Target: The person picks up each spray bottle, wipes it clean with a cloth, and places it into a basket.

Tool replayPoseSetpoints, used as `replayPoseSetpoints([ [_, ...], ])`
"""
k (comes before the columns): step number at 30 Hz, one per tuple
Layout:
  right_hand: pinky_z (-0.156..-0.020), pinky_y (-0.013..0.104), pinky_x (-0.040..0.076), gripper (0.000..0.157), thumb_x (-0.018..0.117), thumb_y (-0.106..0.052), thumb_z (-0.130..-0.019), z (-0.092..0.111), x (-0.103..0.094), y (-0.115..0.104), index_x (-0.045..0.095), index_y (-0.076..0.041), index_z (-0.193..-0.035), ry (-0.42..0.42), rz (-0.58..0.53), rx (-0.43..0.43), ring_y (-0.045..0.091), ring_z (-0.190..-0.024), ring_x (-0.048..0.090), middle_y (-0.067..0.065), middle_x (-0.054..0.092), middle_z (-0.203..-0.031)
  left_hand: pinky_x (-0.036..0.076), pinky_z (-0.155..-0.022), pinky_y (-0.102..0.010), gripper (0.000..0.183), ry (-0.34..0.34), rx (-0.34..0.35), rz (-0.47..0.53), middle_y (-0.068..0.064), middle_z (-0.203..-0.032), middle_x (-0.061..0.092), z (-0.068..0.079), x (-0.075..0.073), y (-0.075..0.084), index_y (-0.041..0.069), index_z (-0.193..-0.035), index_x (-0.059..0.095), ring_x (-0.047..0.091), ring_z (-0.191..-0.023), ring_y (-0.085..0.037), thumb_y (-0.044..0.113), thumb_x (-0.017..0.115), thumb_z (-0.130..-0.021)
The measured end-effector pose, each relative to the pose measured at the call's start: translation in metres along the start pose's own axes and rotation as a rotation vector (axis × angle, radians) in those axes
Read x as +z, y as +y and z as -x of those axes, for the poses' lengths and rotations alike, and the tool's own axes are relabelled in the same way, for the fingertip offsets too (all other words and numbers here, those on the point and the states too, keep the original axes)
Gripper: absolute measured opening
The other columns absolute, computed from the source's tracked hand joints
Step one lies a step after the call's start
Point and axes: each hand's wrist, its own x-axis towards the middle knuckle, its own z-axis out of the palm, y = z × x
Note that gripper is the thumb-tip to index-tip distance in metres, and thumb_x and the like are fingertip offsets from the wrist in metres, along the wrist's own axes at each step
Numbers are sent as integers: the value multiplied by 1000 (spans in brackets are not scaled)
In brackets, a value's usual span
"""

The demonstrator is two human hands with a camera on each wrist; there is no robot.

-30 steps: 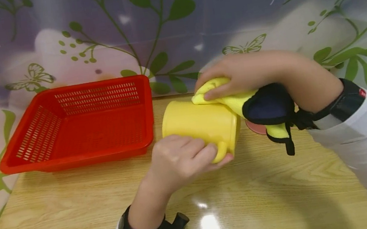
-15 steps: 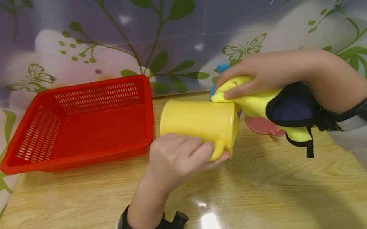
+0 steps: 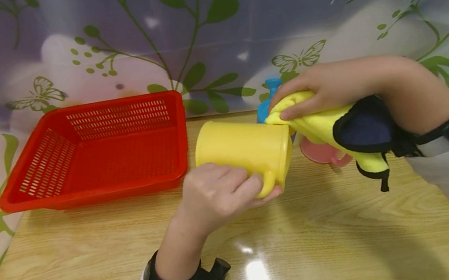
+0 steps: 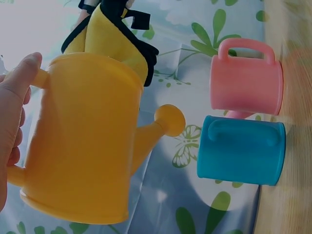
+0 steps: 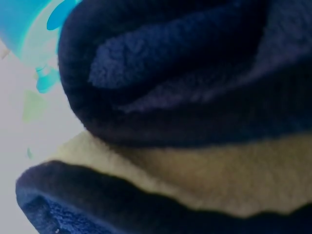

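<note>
A yellow watering can (image 3: 242, 147) is held on its side above the table, its spout (image 4: 155, 134) visible in the left wrist view. My left hand (image 3: 223, 194) grips the handle with curled fingers. In my right hand (image 3: 316, 90) a yellow towel (image 3: 312, 123) with navy lining and black edging is pinched between thumb and fingers. The towel bunches against the can's right-hand rim; whether it reaches inside is hidden. Navy folds of the towel fill most of the right wrist view.
A red plastic basket (image 3: 129, 189) stands on the wooden table (image 3: 107, 254) at the left. A blue watering can (image 4: 241, 151) and a pink watering can (image 4: 246, 85) stand behind the hands. A patterned curtain (image 3: 210, 33) hangs along the table's back edge.
My right hand has slid the towel rightward along the yellow watering can to its rim, exposing more of the blue and pink cans. My left hand has barely moved.
</note>
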Motion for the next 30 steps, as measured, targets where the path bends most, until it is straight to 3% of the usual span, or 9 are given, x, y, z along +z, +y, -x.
replayPoseSetpoints([
  [5,-85,38,41,33,48,-47,-91,-5,0,-2,53,-35,-121,4,53,-21,15,-96,50,-2,57,-112,17,-39,-15,37,18,20,9,11,-49,31,-2,-1,2,18,-62,42,24,-42,-3,41,67,-78],
  [12,-85,39,41,34,46,-49,-92,-12,-1,-6,52,-33,-122,-6,91,-40,14,-96,51,-3,57,-114,16,-39,-15,38,21,27,29,11,-49,31,-5,-1,5,19,-61,42,24,-42,-3,42,67,-78],
  [20,-94,42,38,37,47,-46,-92,-36,1,-11,52,-28,-124,-5,93,-88,15,-112,46,-2,53,-125,15,-39,-15,37,20,44,28,11,-50,32,-7,-1,9,19,-62,44,25,-42,-3,43,66,-78],
  [25,-91,40,39,35,47,-43,-93,-51,1,-17,53,-24,-122,3,96,-151,16,-107,48,0,55,-119,16,-40,-15,35,43,72,19,11,-51,34,-10,-1,12,19,-63,46,26,-42,-3,43,66,-78],
  [30,-86,37,39,35,46,-44,-93,-61,1,-21,52,-27,-123,13,92,-141,16,-101,48,-1,55,-117,15,-40,-15,35,61,80,12,11,-51,33,-11,0,12,20,-63,46,25,-42,-3,44,66,-78],
])
